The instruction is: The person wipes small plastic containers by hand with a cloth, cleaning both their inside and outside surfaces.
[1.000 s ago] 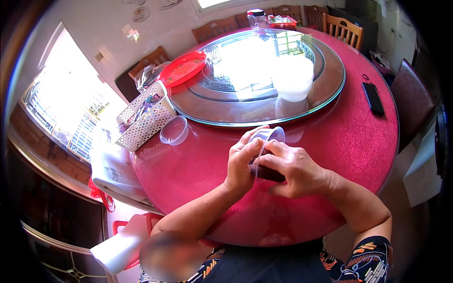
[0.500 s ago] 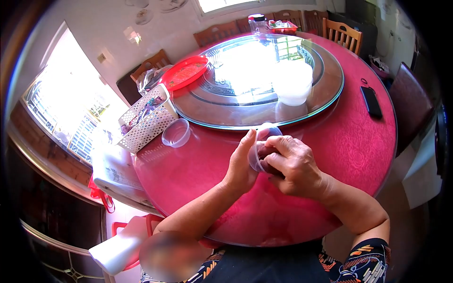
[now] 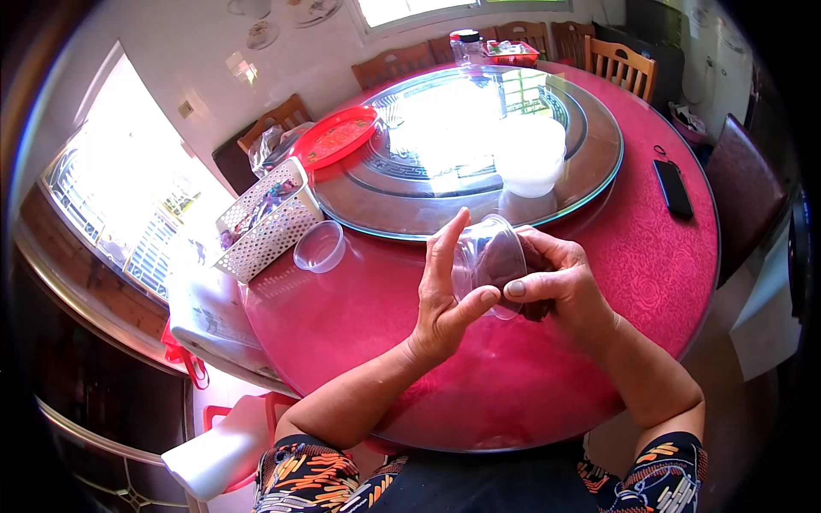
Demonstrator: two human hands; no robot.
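A clear plastic bowl (image 3: 487,256) is tipped on its side between my two hands above the red table. My left hand (image 3: 440,299) holds it from the left, fingers stretched up along its outside and thumb at its lower front. My right hand (image 3: 569,282) grips a dark brown cloth (image 3: 534,256) against the bowl's right side, with its thumb at the rim. Part of the cloth is behind the right fingers. Another clear plastic bowl (image 3: 320,248) stands on the table to the left, beside a white perforated basket (image 3: 286,227).
A glass turntable (image 3: 385,209) carries stacked white bowls (image 3: 530,158). A red tray (image 3: 338,137) lies at its left edge. The phone (image 3: 673,188) is on the right of the round table (image 3: 633,274). Jars (image 3: 467,49) and a red basket (image 3: 513,56) stand at the back.
The bowl has turned so its rim faces right. My right hand has come out of the bowl's mouth to its right side with the cloth; my left fingers have straightened.
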